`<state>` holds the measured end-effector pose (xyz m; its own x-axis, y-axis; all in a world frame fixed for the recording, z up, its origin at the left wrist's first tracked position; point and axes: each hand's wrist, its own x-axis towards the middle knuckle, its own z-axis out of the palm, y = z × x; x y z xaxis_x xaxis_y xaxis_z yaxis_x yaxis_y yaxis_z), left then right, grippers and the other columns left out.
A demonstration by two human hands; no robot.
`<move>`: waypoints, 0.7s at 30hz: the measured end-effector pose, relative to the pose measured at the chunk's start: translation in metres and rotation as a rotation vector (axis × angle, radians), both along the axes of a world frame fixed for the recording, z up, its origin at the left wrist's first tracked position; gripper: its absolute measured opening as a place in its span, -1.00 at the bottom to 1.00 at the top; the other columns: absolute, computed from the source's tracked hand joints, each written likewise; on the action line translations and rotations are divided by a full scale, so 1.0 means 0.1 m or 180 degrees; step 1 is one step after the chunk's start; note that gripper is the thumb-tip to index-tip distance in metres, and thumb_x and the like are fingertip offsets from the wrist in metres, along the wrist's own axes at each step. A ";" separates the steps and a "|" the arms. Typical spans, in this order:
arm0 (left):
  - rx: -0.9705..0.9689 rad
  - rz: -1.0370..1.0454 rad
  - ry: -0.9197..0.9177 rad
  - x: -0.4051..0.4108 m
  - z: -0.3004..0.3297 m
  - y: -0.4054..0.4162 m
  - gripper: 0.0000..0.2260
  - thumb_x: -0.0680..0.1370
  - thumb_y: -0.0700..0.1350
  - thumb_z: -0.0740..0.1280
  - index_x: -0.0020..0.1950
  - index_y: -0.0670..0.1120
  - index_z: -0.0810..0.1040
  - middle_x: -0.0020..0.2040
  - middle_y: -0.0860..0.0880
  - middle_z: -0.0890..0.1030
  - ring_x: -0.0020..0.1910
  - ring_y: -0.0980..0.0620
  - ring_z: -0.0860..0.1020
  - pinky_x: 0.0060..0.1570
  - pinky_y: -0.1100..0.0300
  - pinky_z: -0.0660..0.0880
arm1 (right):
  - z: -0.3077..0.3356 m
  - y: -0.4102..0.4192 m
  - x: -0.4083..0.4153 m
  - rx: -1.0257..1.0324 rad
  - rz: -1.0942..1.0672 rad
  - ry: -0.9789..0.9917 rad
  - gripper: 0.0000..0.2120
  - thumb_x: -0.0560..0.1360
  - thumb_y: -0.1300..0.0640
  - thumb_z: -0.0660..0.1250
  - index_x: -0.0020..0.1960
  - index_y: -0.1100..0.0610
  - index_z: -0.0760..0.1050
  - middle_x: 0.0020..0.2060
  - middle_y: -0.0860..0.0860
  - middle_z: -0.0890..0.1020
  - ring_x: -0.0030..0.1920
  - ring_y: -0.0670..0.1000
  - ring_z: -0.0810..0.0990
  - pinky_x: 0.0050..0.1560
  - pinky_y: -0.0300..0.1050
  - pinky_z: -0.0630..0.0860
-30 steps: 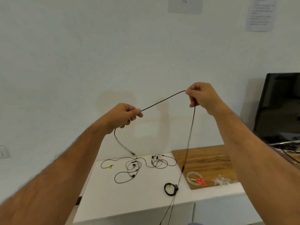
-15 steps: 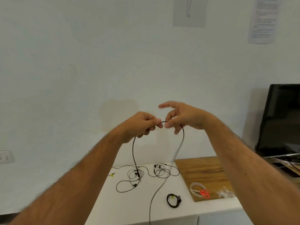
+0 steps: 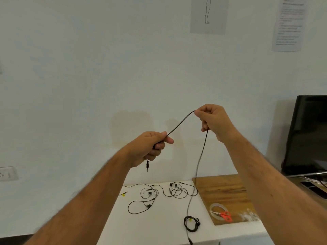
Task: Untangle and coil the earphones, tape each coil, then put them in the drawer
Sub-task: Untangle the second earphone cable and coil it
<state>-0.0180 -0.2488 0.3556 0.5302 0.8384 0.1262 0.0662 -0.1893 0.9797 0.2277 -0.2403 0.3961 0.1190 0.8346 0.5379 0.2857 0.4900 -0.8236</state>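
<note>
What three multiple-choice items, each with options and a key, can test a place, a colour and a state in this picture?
1. Where do the small scissors lie?
A. on the brown wooden board
B. in the left hand
C. on the black monitor

2. What colour are the scissors' handles?
A. blue
B. orange-red
C. green

3. How is the thin black earphone cable held?
A. lying flat on the white table
B. pinched by the left hand and the right hand
C. hanging from the right hand alone

Key: 1 A, they rest on the board near its front edge; 2 B, the handles are orange-red; 3 B, the cable spans both closed hands.
</note>
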 end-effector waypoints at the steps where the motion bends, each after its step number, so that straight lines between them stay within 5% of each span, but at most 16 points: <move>1: -0.0025 -0.0011 -0.0004 0.01 -0.02 -0.01 -0.69 0.66 0.01 0.14 -0.02 -0.13 0.60 -0.40 0.06 0.27 -0.50 0.15 0.15 -0.52 0.32 0.03 | -0.01 0.00 0.01 -0.0110 0.0074 0.0088 -0.92 0.53 0.25 0.36 -0.15 0.18 0.55 -0.43 0.04 0.42 -0.56 -0.07 0.36 -0.39 -0.10 0.53; 5: -0.0013 0.0016 -0.0011 0.06 -0.04 -0.05 -0.70 0.66 0.01 0.14 -0.03 -0.13 0.58 -0.40 0.06 0.25 -0.50 0.15 0.13 -0.53 0.33 0.03 | -0.02 -0.07 -0.03 -0.0740 0.0957 -0.0505 -0.78 0.52 0.21 0.40 0.17 0.11 0.54 -0.41 0.03 0.45 -0.50 -0.07 0.34 -0.43 -0.14 0.47; 9: 0.0084 -0.0010 -0.0054 0.12 -0.03 -0.08 -0.68 0.66 0.03 0.13 -0.04 -0.12 0.58 -0.40 0.05 0.23 -0.48 0.13 0.11 -0.47 0.27 0.00 | -0.01 -0.08 -0.14 -0.0662 0.1101 -0.1367 -0.89 0.49 0.19 0.44 -0.02 0.22 0.65 -0.48 0.00 0.35 -0.46 -0.05 0.31 -0.44 -0.17 0.33; 21: -0.0123 -0.0060 -0.0157 0.09 -0.17 -0.12 -0.65 0.66 0.07 0.11 -0.02 -0.15 0.56 -0.38 0.05 0.17 -0.45 0.10 0.09 -0.47 0.29 0.11 | -0.05 0.00 -0.17 -0.0413 0.1130 -0.0586 -0.89 0.51 0.30 0.38 -0.18 0.18 0.61 -0.53 -0.03 0.34 -0.51 -0.05 0.23 -0.45 -0.20 0.18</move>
<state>-0.0089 -0.2603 0.3383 0.5399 0.8331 0.1203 0.0146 -0.1522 0.9882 0.2110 -0.2398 0.3912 -0.2765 0.8687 0.4110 0.2660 0.4801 -0.8359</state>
